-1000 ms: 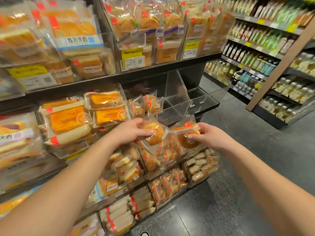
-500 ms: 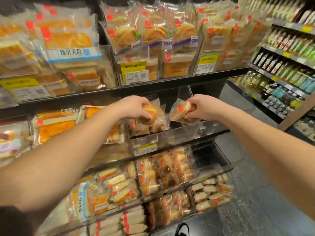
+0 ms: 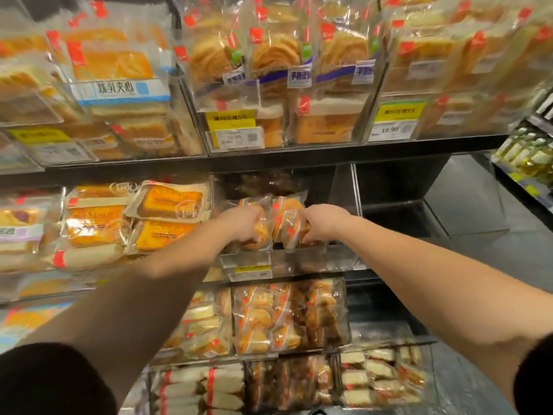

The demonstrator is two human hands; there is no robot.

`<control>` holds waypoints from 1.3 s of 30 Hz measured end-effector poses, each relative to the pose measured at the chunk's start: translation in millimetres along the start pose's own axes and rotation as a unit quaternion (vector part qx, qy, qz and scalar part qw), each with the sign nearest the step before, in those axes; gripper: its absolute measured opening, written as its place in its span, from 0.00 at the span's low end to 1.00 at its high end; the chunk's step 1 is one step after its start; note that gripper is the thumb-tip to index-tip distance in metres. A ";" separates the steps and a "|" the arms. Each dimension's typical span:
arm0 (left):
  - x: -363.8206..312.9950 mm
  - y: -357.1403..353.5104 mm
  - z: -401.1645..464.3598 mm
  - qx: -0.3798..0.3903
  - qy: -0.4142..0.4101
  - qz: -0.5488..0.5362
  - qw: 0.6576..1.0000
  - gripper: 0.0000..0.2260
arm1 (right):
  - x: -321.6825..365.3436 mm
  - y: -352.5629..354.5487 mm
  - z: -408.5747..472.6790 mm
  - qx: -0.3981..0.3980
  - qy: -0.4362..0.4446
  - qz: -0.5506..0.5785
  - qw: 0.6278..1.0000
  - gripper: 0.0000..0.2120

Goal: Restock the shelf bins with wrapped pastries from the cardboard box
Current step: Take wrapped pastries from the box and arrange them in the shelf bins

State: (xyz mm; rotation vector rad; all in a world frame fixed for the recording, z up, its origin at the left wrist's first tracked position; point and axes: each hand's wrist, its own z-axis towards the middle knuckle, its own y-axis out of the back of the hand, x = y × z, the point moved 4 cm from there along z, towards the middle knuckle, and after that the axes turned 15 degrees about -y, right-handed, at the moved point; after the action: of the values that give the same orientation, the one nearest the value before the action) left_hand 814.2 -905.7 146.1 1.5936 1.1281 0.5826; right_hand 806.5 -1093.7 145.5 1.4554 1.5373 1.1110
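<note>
Having been lifted up from below, two clear-wrapped round golden pastries (image 3: 287, 232) are now lowered inside the clear plastic shelf bin (image 3: 344, 259), each grasped by curled fingers of the left hand (image 3: 244, 224) and right hand (image 3: 324, 221); release is judged next.

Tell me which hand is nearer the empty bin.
Right. The right hand is just left of the empty bin; the left hand is farther left.
</note>
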 end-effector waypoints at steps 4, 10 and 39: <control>1.3 -14.7 5.1 -0.001 0.008 0.021 1.000 0.19 | 5.8 -15.2 15.0 -0.011 0.012 0.015 1.000 0.22; 5.9 -25.3 10.4 -0.009 0.006 0.104 0.995 0.25 | 18.4 -25.5 33.4 -0.073 0.033 -0.014 0.997 0.19; 5.8 -16.6 12.6 0.015 0.037 0.138 0.990 0.27 | 20.1 -12.6 34.9 -0.061 0.101 -0.078 0.990 0.33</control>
State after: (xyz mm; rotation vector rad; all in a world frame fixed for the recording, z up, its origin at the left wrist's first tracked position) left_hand 820.9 -906.3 125.5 1.7811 0.9791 0.8155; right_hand 832.5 -1069.9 122.2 1.1482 1.6600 1.2641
